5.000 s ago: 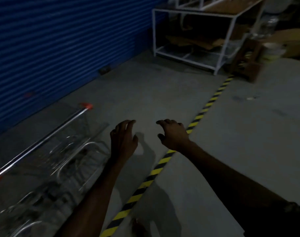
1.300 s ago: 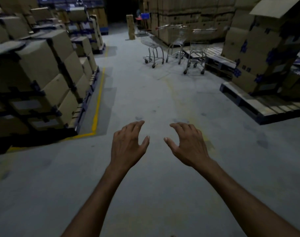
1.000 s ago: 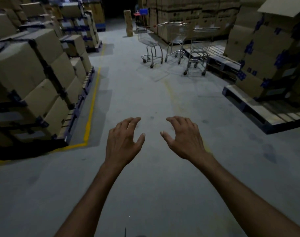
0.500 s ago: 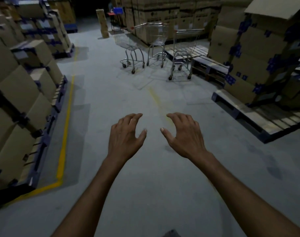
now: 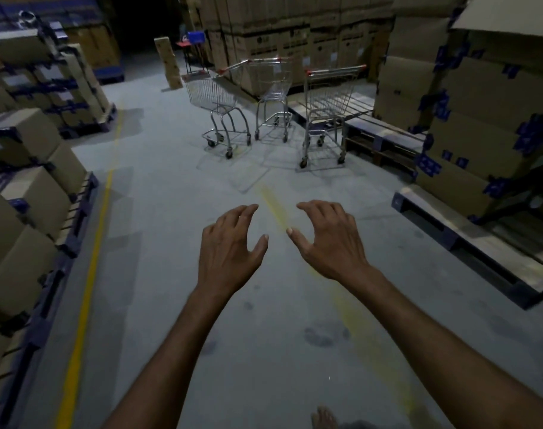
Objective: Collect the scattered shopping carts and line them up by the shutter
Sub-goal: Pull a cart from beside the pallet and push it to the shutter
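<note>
Stacked cartons wall both sides of the aisle's concrete floor, and a near pallet juts in on the right. Well ahead, in a loose cluster, stand the left cart, the middle cart and the right cart, which is just beside a far pallet. The shutter is out of view. The left hand and right hand hang empty, fingers loosely curled. Best taken one cart at a time: go round to the handle end, grip the bar with both hands, and swing wide of the pallet corners.
</note>
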